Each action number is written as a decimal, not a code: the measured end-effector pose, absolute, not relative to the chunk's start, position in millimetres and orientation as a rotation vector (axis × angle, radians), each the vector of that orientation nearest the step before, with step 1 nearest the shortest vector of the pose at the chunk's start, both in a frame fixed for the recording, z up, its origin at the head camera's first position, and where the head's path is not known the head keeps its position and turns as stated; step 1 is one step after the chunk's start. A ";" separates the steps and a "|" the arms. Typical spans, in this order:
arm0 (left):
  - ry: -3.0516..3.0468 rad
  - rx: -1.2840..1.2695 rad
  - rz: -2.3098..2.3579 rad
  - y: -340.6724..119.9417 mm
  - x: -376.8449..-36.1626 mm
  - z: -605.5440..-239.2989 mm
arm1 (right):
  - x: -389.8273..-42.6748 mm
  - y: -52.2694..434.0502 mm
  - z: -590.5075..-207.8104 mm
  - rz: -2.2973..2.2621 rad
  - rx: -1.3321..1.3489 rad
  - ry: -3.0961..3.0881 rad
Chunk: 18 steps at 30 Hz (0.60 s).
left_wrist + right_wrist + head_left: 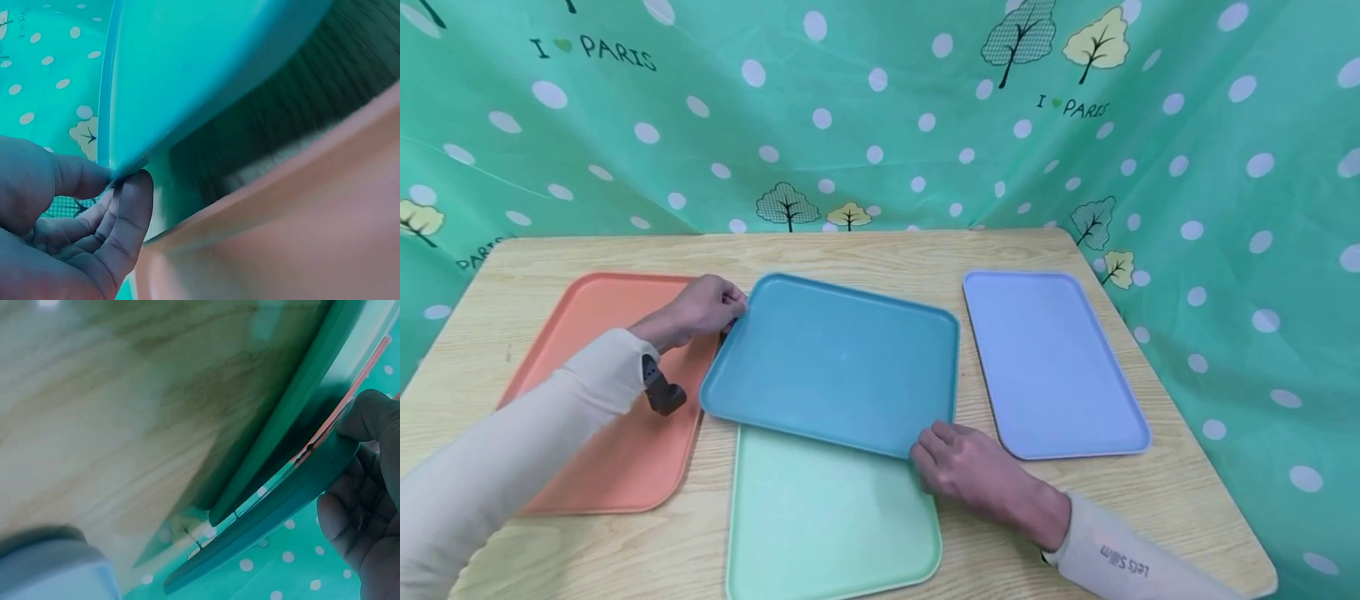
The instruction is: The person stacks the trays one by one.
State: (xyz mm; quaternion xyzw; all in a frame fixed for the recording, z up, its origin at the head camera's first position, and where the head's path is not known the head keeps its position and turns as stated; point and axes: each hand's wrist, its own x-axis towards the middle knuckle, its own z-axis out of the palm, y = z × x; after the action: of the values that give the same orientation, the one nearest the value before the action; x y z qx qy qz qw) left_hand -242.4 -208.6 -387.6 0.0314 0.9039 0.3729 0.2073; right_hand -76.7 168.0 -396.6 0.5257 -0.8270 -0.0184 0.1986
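Observation:
A teal rectangular tray (842,358) is held tilted in the middle of the head view, overlapping the far part of a mint green tray (835,517). My left hand (703,307) pinches its left edge near the far corner; the left wrist view shows thumb and fingertips on the rim (128,167). At the near right corner, my right hand (973,471) grips the tray between thumb and fingers. From the right wrist, the teal tray's side (269,512) appears raised, with a gap between it and the green tray (287,419).
Under my left forearm lies a coral tray (617,450) on the wooden table (1000,533). A lavender tray (1052,358) lies to the right. Behind and along the right side hangs a green dotted cloth (880,125).

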 end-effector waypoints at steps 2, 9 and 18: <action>2.514 0.092 1.039 -208.4 -241.2 -387.9 | -75.0 167.5 -397.2 -0.055 1.484 -2.313; 2.516 0.119 1.032 -209.4 -238.1 -389.2 | -69.4 164.2 -398.7 -0.022 1.482 -2.327; 2.526 0.155 0.991 -209.6 -235.2 -392.7 | -58.0 158.4 -398.9 -0.027 1.516 -2.339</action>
State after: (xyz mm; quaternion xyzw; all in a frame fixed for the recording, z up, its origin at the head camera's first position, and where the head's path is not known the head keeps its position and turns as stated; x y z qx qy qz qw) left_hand -235.2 -209.6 -392.7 0.0557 0.9086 0.3565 0.2102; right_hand -58.0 158.4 -398.9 0.5354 -0.8260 -0.0095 0.1762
